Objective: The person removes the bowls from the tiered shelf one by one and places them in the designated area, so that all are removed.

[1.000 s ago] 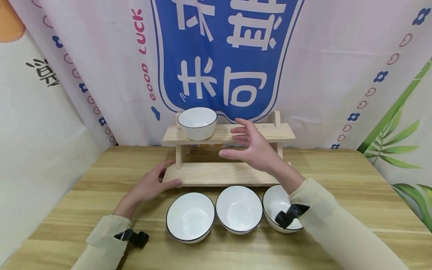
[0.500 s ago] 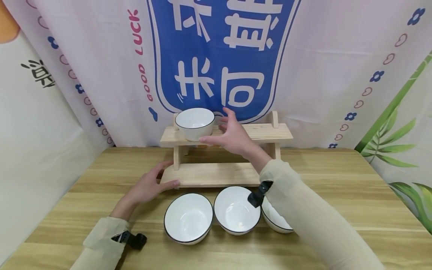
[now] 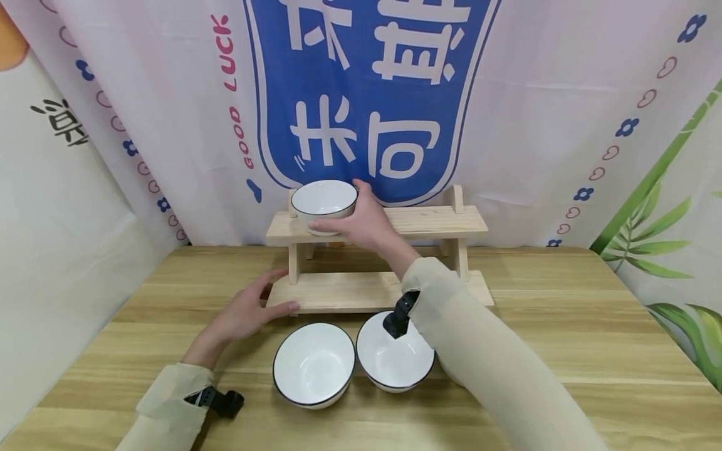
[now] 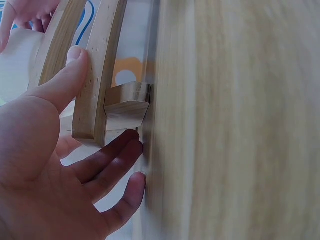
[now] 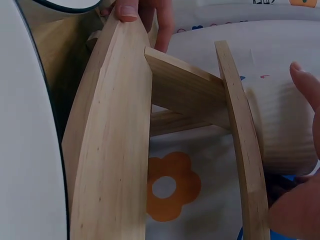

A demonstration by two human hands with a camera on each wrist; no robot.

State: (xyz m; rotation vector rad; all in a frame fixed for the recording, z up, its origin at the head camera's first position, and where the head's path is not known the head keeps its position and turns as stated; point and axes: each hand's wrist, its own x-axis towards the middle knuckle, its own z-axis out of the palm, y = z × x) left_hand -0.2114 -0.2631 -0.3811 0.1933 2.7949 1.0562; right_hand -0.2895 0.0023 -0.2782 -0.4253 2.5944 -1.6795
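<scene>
A white bowl with a dark rim sits at the left end of the top tier of a two-tier wooden display rack. My right hand grips that bowl from its right side, thumb across the front and fingers round the back. At the lower tier's left end, my left hand holds the rack. In the left wrist view, the left thumb lies on the board while the other fingers curl past its end. Two similar bowls, a left one and a middle one, stand before the rack.
A third bowl on the table is almost wholly hidden by the right sleeve. The wooden table ends at a printed curtain close behind the rack. Small upright pegs rise from the top tier's back.
My right hand has moved left along the top tier and closed round the bowl there. The bowl has stayed in place. My left hand keeps its hold on the rack.
</scene>
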